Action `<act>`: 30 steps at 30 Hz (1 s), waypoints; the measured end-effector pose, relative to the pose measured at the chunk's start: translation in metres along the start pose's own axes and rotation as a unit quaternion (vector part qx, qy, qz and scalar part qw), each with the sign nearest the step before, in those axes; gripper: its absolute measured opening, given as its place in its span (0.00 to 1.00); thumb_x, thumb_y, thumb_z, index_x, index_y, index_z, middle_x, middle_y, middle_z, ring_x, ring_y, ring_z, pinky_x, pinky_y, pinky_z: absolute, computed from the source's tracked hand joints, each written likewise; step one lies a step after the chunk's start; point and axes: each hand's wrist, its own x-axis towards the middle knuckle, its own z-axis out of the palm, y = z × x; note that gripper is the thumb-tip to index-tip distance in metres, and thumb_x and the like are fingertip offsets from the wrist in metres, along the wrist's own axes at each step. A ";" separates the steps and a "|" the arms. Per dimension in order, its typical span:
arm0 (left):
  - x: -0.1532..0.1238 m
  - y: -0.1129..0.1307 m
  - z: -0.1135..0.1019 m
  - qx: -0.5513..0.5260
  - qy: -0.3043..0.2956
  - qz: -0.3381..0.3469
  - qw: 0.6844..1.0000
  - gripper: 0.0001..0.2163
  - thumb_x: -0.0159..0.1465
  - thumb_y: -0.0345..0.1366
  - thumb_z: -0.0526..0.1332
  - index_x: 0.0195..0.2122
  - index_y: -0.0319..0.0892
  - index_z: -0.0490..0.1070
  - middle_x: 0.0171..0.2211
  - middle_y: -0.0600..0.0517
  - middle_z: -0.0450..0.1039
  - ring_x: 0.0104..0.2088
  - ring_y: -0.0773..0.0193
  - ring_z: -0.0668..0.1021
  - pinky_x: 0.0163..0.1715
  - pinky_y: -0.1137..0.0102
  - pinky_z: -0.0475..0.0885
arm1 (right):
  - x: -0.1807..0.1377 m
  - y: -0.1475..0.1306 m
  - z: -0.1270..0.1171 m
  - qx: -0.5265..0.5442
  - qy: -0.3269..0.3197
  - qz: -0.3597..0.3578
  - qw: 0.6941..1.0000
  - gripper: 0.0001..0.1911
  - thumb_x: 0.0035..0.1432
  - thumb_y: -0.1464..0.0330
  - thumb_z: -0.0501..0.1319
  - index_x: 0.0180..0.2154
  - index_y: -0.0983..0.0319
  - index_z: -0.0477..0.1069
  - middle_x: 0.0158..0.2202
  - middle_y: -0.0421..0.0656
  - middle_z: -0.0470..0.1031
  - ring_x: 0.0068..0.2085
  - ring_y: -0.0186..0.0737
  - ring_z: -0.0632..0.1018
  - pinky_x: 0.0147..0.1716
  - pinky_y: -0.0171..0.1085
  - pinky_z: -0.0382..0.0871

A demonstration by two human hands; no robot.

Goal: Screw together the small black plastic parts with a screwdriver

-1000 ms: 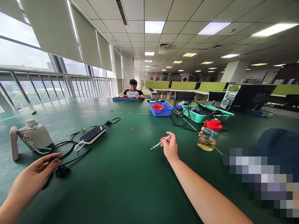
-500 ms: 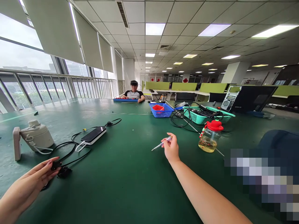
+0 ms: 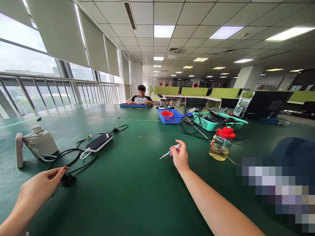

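My left hand [image 3: 41, 188] is at the lower left, palm down, its thumb and fingertips pinched at a black cable [image 3: 81, 167]. The exact gripped part is hidden behind the fingers. Just beside the fingertips lies a bulky black piece [image 3: 69, 180], perhaps a plug or bundled cord. Over the middle of the table, my right hand [image 3: 180, 155] holds a small screwdriver [image 3: 169, 152] by its clear handle, the thin metal shaft pointing left and down. A phone-like device [image 3: 99, 142] with a dark top and a short white lead lies beyond my left hand, next to the cable.
A beige bottle [image 3: 40, 142] stands at left on the green table [image 3: 137, 196]. To the right are a red-lidded jar [image 3: 220, 147], a blue basket [image 3: 169, 119], a teal basket of cables [image 3: 209, 124] and a monitor [image 3: 268, 104]. Another person [image 3: 141, 96] sits at the far end.
My left hand has turned from palm sideways to palm down, and its fingertips have shifted slightly right along the black cable. My right hand and the screwdriver stay in place.
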 end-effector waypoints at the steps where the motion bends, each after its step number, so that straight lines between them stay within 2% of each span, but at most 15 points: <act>1: 0.000 0.005 -0.003 0.018 -0.039 -0.019 0.999 0.20 0.54 0.57 0.56 0.37 0.51 0.78 0.12 0.62 0.71 0.22 0.60 0.77 0.22 0.72 0.66 | 0.000 0.000 0.000 0.000 0.000 -0.001 1.000 0.17 0.53 0.66 0.57 0.46 0.61 0.63 0.28 0.39 0.75 0.22 0.36 0.74 0.26 0.38 0.74; 3: -0.002 0.015 -0.009 0.037 -0.102 -0.051 0.993 0.21 0.55 0.56 0.55 0.41 0.51 0.77 0.15 0.63 0.74 0.27 0.60 0.78 0.25 0.73 0.66 | 0.000 0.000 0.000 0.000 -0.001 0.000 1.000 0.17 0.53 0.65 0.58 0.46 0.61 0.63 0.28 0.39 0.75 0.22 0.36 0.74 0.26 0.38 0.73; 7: -0.002 0.023 -0.017 0.045 -0.152 -0.080 0.984 0.20 0.56 0.55 0.55 0.43 0.50 0.74 0.15 0.64 0.73 0.29 0.62 0.79 0.26 0.74 0.63 | 0.000 -0.002 0.000 -0.005 -0.008 0.010 1.000 0.18 0.52 0.65 0.57 0.46 0.61 0.62 0.28 0.39 0.75 0.22 0.36 0.74 0.27 0.38 0.73; 9: -0.002 0.023 -0.017 0.056 -0.159 -0.071 0.983 0.21 0.57 0.55 0.54 0.44 0.49 0.73 0.16 0.63 0.74 0.29 0.62 0.79 0.26 0.73 0.63 | -0.001 -0.003 0.000 -0.008 -0.014 0.014 1.000 0.18 0.52 0.64 0.57 0.46 0.61 0.62 0.28 0.40 0.75 0.23 0.36 0.74 0.27 0.38 0.73; 13: -0.003 0.025 -0.014 0.074 -0.154 -0.010 0.985 0.26 0.58 0.58 0.49 0.47 0.46 0.71 0.19 0.57 0.76 0.29 0.57 0.79 0.28 0.71 0.64 | -0.001 -0.004 0.000 -0.013 -0.023 0.017 1.000 0.18 0.53 0.64 0.56 0.47 0.60 0.62 0.29 0.40 0.75 0.23 0.36 0.74 0.28 0.39 0.74; 20: 0.000 0.034 -0.016 0.117 -0.173 0.012 0.978 0.23 0.59 0.53 0.50 0.45 0.45 0.73 0.26 0.54 0.80 0.36 0.53 0.79 0.32 0.69 0.65 | 0.000 -0.001 0.000 -0.009 -0.024 0.010 1.000 0.17 0.53 0.64 0.57 0.46 0.60 0.62 0.28 0.40 0.75 0.23 0.37 0.75 0.28 0.39 0.74; 26: 0.004 0.034 -0.020 0.119 -0.222 -0.022 0.967 0.23 0.62 0.52 0.49 0.46 0.43 0.73 0.16 0.57 0.76 0.33 0.57 0.80 0.31 0.71 0.63 | 0.000 0.002 0.000 -0.009 -0.028 0.008 1.000 0.18 0.53 0.64 0.57 0.46 0.60 0.62 0.28 0.40 0.75 0.23 0.37 0.75 0.28 0.39 0.74; 30: 0.003 0.033 -0.012 0.133 -0.238 -0.004 0.962 0.24 0.60 0.55 0.51 0.35 0.42 0.77 0.16 0.55 0.74 0.29 0.55 0.79 0.29 0.71 0.64 | -0.001 0.002 0.000 -0.009 -0.033 0.007 0.999 0.17 0.54 0.65 0.57 0.46 0.60 0.62 0.28 0.40 0.75 0.22 0.36 0.74 0.26 0.38 0.73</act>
